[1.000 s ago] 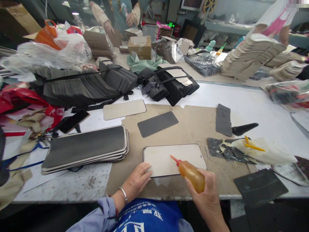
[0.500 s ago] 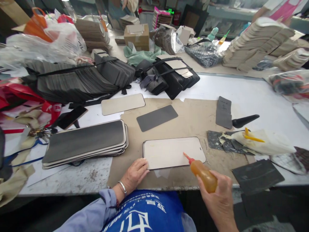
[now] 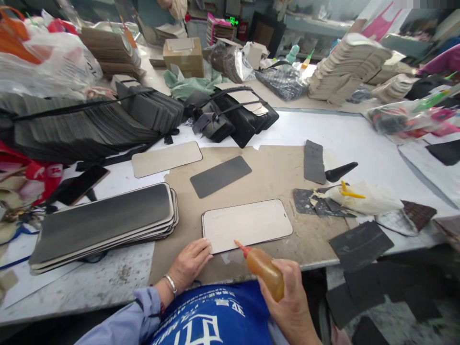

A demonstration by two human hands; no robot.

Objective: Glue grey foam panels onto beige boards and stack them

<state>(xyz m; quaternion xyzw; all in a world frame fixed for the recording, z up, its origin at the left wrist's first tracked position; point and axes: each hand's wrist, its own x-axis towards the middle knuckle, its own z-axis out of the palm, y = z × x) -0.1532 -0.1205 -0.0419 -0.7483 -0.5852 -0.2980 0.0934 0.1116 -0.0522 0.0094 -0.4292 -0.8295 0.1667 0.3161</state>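
A pale rounded board point(image 3: 247, 224) lies flat on the brown work mat point(image 3: 280, 172) in front of me. My left hand point(image 3: 189, 261) rests on the mat with its fingertips against the board's near left corner. My right hand point(image 3: 293, 306) grips an amber glue bottle point(image 3: 264, 268) with a red nozzle; the nozzle tip sits at the board's near edge. A dark grey rounded sheet point(image 3: 220, 176) lies on the mat beyond the board.
A stack of dark-faced boards point(image 3: 100, 225) sits left of the mat, a beige board point(image 3: 166, 158) and a phone point(image 3: 81, 184) behind it. Dark scraps, a black tool point(image 3: 339, 171) and a white bag point(image 3: 362, 197) lie right. Bundled dark sheets and cardboard stacks crowd the back.
The glue bottle's nozzle has moved from the board's middle to its right, then back left along the near edge. The left hand has stayed at the board's corner. The view has shifted.
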